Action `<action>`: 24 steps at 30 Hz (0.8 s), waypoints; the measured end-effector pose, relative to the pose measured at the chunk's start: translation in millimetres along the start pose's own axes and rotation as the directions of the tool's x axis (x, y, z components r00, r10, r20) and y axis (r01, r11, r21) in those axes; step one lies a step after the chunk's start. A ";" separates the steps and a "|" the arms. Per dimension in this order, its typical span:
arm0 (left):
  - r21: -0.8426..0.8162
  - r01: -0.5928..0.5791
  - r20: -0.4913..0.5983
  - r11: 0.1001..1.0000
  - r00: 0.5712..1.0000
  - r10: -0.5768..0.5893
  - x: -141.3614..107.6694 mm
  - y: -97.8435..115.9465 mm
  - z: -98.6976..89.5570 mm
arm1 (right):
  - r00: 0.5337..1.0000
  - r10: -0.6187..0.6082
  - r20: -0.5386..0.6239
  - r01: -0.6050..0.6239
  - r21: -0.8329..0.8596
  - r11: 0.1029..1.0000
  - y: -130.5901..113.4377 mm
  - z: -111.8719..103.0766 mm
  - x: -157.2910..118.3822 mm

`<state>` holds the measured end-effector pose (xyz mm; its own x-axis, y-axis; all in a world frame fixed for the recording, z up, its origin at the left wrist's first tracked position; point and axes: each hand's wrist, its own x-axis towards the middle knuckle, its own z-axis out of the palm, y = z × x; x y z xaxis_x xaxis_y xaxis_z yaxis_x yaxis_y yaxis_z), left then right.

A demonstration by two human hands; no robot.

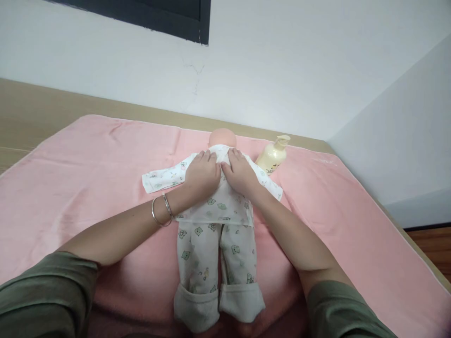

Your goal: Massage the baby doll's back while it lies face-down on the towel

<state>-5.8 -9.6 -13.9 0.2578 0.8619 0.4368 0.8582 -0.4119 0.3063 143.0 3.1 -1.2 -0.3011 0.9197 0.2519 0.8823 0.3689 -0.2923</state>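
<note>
A baby doll [222, 137] lies stretched out on a pink mat [116, 164], its smooth, bare head pointing away from me; no face shows. It wears a white printed top [220, 206] with long sleeves spread to both sides, and matching trousers [200, 258] with turned-up cuffs. My left hand [203, 173] rests flat on the left of the doll's upper body, fingers extended toward its shoulder. On the other side, my right hand [240, 173] lies flat in the same way. The thumbs come close together near the middle. Neither hand grips anything.
A pale yellow pump bottle [274, 156] stands on the mat to the right of the doll, near its sleeve. Behind the mat runs a wooden surface edge [151, 109] against a white wall [268, 70]. A dark frame [169, 19] is on the wall above.
</note>
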 end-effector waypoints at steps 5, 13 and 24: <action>0.027 -0.130 0.022 0.991 0.991 0.130 -9.5 9.3 2.0 | 0.997 0.066 0.029 -0.066 0.000 0.998 10.1 -5.7 13.4; -0.120 0.204 0.104 0.972 0.976 -0.193 26.0 -15.9 -4.8 | 0.970 -0.198 -0.138 0.171 -0.191 0.967 -28.5 13.2 -35.2; -0.015 -0.135 -0.042 0.991 0.990 0.134 -11.0 9.8 5.3 | 0.999 0.029 -0.035 -0.029 -0.008 1.000 8.9 -2.8 8.7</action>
<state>2.1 -21.5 -20.2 0.3516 0.7856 0.5091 0.8087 -0.5288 0.2576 149.3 14.1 0.9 -0.2629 0.9247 0.2755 0.8934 0.3411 -0.2923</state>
